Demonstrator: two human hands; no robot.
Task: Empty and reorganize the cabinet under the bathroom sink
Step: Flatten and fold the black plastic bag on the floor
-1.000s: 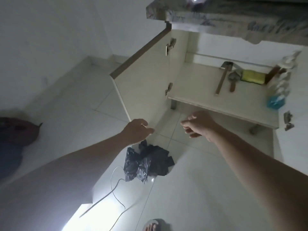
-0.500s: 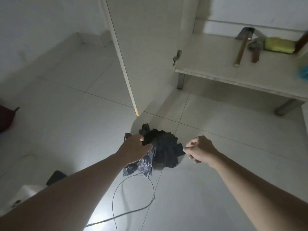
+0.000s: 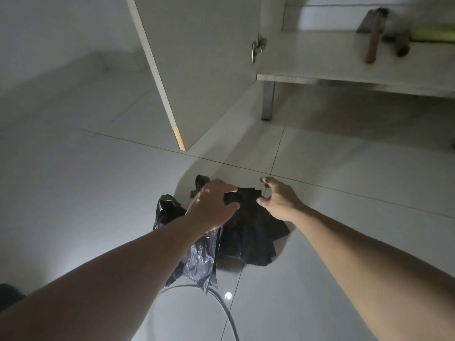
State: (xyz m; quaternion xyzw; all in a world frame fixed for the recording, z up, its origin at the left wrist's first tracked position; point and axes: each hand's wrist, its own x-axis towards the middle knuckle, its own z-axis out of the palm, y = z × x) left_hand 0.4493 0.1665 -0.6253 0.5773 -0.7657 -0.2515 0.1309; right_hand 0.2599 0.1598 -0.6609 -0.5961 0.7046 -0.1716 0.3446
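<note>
Cable (image 3: 229,313) curving across the tiles, nearer than both hands. Left hand (image 3: 211,205) down on the crumpled black bags (image 3: 246,232), fingers bent over the top of the heap, tips touching a folded edge; whether pinching or only resting, cannot tell. Bags on the floor under and between the two sets of fingers, well short of the open door (image 3: 197,70). Right hand (image 3: 278,200) just beside the heap's far edge, fingers spread and loose, holding nothing. Beyond the fingertips, shelf (image 3: 332,57) with hammers (image 3: 374,38). Best to gather from both sides, bunch loose plastic inward, lift as one bundle, clear of the cable.
</note>
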